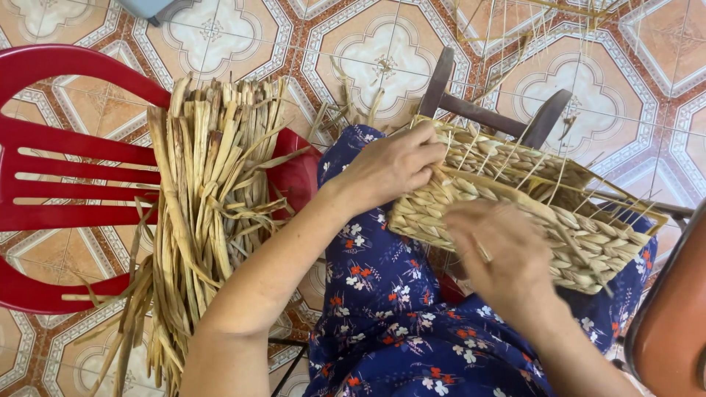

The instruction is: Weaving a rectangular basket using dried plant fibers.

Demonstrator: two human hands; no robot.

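My left hand [390, 167] has its fingers [430, 151] curled tight over the near corner of the woven basket [515, 206], gripping the rim where the plaited straw meets the thin upright stakes. My right hand [500, 254] is blurred; its fingers [471, 220] press against the basket's near side wall, bent round it, though I cannot tell whether they pinch a strand or only lie flat on the weave. A ring shows on one of them.

The basket lies tipped on its side across my lap, between the two hands, resting on the blue flowered fabric [390, 309] of my clothing. It is rectangular, made of thick twisted straw rows. Its opening faces away from the fingers, so I cannot see whether anything is inside. Pale thin stakes [573, 173] stick out past the woven rows beyond my left fingertips and to the far side of the right hand.

Behind the basket, farther from the fingers, two dark wooden chair legs [485, 110] cross the patterned floor tiles [382, 59]. Well out beyond my left wrist, a thick bundle of dried straw strips [209, 198] hangs over the seat of a red plastic chair [66, 191], its ends trailing towards the floor. Loose straw bits lie on the tiles just past the left fingers. A reddish-brown rounded object [673, 323] sits at the edge beyond my right forearm.
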